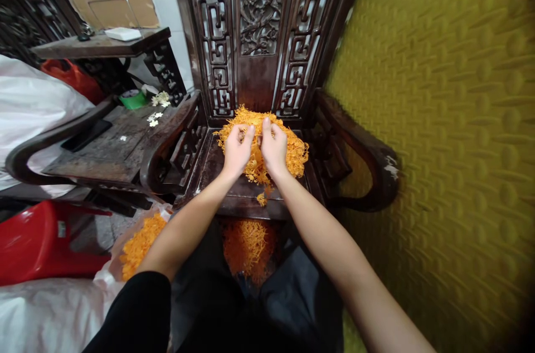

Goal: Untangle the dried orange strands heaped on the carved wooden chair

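A heap of thin, branching orange pieces (pixel 295 155), which look like plastic, lies on the seat of a dark carved wooden chair (pixel 213 175). Over the heap, my left hand (pixel 238 150) is closed, its thumb up and its fingers curled inward. Just beside it, my right hand (pixel 273 147) is closed in the same way, thumb pointing up, a narrow gap between the two. What the fingertips hold is hidden by the hands, though orange shows between them. One loose orange piece (pixel 261 199) sits at the seat's front edge.
More orange strands (pixel 249 241) are below the seat, between my legs. At left are a bag of orange pieces (pixel 142 241), a red plastic stool (pixel 42 239), and a second wooden chair (pixel 112 147) bearing green tape (pixel 132 98) and pale flower-shaped pieces (pixel 161 98). A yellow textured surface (pixel 438 119) rises at right.
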Demonstrator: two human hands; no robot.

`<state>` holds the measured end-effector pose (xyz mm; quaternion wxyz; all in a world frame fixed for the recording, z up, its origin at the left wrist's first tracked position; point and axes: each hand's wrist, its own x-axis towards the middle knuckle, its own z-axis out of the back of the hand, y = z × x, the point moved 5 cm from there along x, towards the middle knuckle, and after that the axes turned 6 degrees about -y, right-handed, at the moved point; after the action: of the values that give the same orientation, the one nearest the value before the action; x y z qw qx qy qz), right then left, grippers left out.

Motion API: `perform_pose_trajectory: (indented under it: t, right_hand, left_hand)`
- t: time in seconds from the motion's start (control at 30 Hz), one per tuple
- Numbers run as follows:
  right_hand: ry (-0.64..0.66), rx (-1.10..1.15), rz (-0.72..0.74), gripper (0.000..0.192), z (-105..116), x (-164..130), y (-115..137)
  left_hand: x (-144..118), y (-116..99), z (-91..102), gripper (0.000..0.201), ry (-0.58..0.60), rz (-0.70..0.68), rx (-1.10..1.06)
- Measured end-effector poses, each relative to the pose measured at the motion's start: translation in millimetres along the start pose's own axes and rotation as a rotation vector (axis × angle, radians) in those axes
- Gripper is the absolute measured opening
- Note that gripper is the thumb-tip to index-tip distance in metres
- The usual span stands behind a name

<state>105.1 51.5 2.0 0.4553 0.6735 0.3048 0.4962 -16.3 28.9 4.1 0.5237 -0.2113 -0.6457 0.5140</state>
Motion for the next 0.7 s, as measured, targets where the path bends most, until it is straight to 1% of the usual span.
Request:
perform_pose_trajectory:
  t: [0.1,0.2,0.33,0.4,0.47,0.57,0.63,0.7]
  right_hand:
    - [0.043,0.023,-0.029,0.056,-3,-1,-2]
    - [0.042,0.022,-0.023,0.057,-5,-1,-2]
    - [-0.008,0.025,-0.004,0.057,-4,-1,-4]
    - [-0.033,0.027,-0.020,0.057,-2,1,-7]
    - [-0.033,0.016,-0.039,0.058,0,4,-11]
    - [-0.008,0.017,-0.089,0.061,-1,9,-18]
    - [0.006,0.053,-0.156,0.063,-4,10,-23]
    - [0.019,0.111,-0.222,0.064,-7,13,-28]
  left_hand:
    - [7,0,3.5,0.035,0.024,0.013,-0.005]
    - [9,-2,4.3,0.038,0.062,0.006,0.037]
    - [2,-7,-1.0,0.032,0.140,-0.059,0.104]
    - [-3,-8,-3.8,0.027,0.197,-0.052,0.135]
    - [-5,-9,-4.1,0.024,0.218,-0.041,0.184]
    - [-6,-7,-5.4,0.015,0.226,-0.040,0.208]
    - [-7,-5,-10.3,0.010,0.243,-0.018,0.160]
    - [-10,-3,-15.6,0.010,0.246,0.030,0.095]
